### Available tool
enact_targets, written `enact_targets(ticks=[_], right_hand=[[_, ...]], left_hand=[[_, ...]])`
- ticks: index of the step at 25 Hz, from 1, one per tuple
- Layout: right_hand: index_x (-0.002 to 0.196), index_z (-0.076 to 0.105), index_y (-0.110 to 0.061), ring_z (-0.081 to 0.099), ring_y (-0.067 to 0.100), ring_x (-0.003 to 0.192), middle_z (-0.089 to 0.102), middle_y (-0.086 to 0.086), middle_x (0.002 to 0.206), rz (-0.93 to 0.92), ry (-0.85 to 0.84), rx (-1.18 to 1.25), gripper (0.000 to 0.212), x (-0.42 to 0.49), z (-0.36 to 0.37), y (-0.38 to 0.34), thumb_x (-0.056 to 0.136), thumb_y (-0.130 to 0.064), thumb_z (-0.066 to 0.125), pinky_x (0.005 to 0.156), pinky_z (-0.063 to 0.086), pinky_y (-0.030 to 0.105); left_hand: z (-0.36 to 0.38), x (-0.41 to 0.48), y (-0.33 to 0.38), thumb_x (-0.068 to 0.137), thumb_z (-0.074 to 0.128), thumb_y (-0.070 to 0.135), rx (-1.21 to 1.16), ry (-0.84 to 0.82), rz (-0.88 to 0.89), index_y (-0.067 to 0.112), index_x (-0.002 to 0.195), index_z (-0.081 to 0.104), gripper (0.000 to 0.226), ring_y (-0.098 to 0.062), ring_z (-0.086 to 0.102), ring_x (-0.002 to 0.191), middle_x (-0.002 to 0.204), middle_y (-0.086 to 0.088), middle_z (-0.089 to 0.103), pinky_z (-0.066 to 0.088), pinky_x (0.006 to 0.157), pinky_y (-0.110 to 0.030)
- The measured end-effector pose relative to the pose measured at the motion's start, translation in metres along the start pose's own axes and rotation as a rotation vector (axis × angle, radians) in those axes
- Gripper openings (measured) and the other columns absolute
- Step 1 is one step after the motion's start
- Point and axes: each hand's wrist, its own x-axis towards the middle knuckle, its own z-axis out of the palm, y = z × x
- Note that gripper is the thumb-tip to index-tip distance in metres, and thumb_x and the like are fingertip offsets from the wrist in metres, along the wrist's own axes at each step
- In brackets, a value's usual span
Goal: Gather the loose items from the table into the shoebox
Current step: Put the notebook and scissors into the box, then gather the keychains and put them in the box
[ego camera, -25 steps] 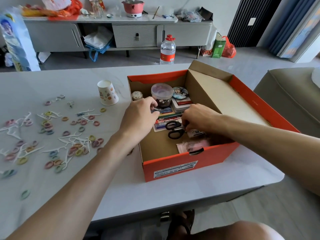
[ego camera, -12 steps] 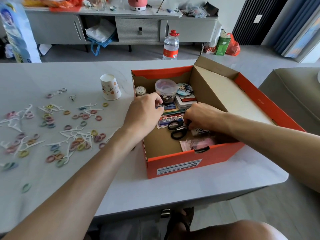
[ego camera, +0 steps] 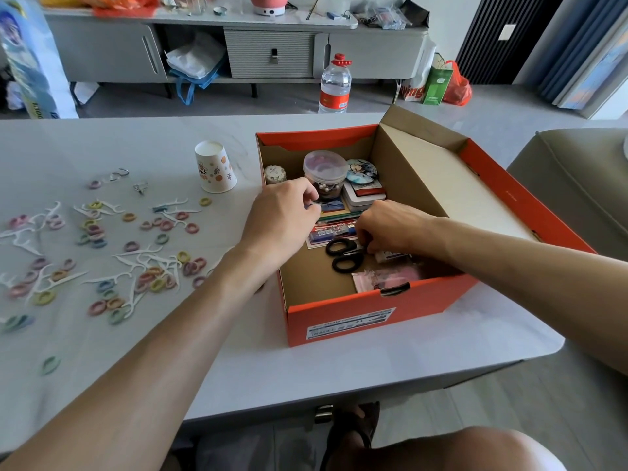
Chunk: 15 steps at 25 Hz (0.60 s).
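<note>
Left hand [ego camera: 282, 215] and right hand [ego camera: 390, 229] sat curled inside shoebox [ego camera: 428, 297], scissors [ego camera: 343, 254] at right hand's 8 o'clock; what they held, can't tell.

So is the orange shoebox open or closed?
Open. The shoebox lid is flipped back to the right, and the scissors and plastic jar inside are in plain view.

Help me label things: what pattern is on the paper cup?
The paper cup is white with small orange and dark cartoon prints; head view.
</note>
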Motion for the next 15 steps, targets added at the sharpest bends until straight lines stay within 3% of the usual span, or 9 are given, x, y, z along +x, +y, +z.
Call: enact_targets(ticks=[7, 9, 11, 12, 15], right_hand=[[0.089, 0.075, -0.016, 0.066, 0.020, 0.080, 0.072, 0.003, 0.086, 0.084, 0.171, 0.202, 0.010, -0.018, -0.025, -0.015, 0.083, -0.022, 0.070, 0.075, 0.055, 0.037], [0.087, 0.076, -0.014, 0.066, 0.011, 0.076, 0.072, -0.001, 0.081, 0.091, 0.282, 0.353, 0.010, -0.030, -0.044, -0.034, 0.085, -0.019, 0.068, 0.072, 0.054, 0.027], [0.083, 0.075, -0.018, 0.062, -0.002, 0.063, 0.069, -0.009, 0.073, 0.077, 0.370, 0.575, 0.006, -0.048, -0.068, -0.066, 0.086, -0.020, 0.070, 0.057, 0.046, 0.009], [0.083, 0.074, -0.019, 0.061, -0.004, 0.060, 0.067, -0.011, 0.072, 0.045, 0.385, 0.659, 0.006, -0.055, -0.080, -0.086, 0.086, -0.020, 0.070, 0.053, 0.043, 0.007], [0.087, 0.074, -0.020, 0.062, -0.002, 0.059, 0.070, -0.010, 0.075, -0.090, 0.348, 0.696, 0.006, -0.069, -0.102, -0.151, 0.087, -0.019, 0.069, 0.053, 0.045, 0.007]], left_hand=[[-0.013, 0.000, 0.001, 0.093, 0.061, 0.015, -0.070, -0.006, -0.014, 0.013, 0.108, 0.070, 0.018, -0.015, 0.062, 0.087, 0.093, 0.000, 0.065, 0.041, 0.067, -0.014], [-0.032, -0.005, -0.001, 0.093, 0.062, 0.015, -0.076, -0.003, -0.020, 0.013, 0.107, 0.070, 0.016, -0.013, 0.060, 0.086, 0.096, 0.000, 0.067, 0.036, 0.063, -0.006], [-0.061, -0.020, -0.009, 0.092, 0.062, 0.017, -0.072, 0.007, -0.049, 0.015, 0.103, 0.071, 0.014, -0.010, 0.058, 0.084, 0.094, 0.004, 0.066, 0.034, 0.059, -0.001], [-0.078, -0.030, -0.018, 0.092, 0.062, 0.019, -0.068, 0.008, -0.081, 0.016, 0.100, 0.071, 0.012, -0.011, 0.059, 0.084, 0.093, 0.005, 0.067, 0.034, 0.060, -0.002], [-0.132, -0.067, -0.057, 0.088, 0.062, 0.021, -0.043, -0.044, -0.220, 0.022, 0.095, 0.071, 0.011, -0.015, 0.066, 0.082, 0.085, 0.004, 0.071, 0.045, 0.065, -0.023]])
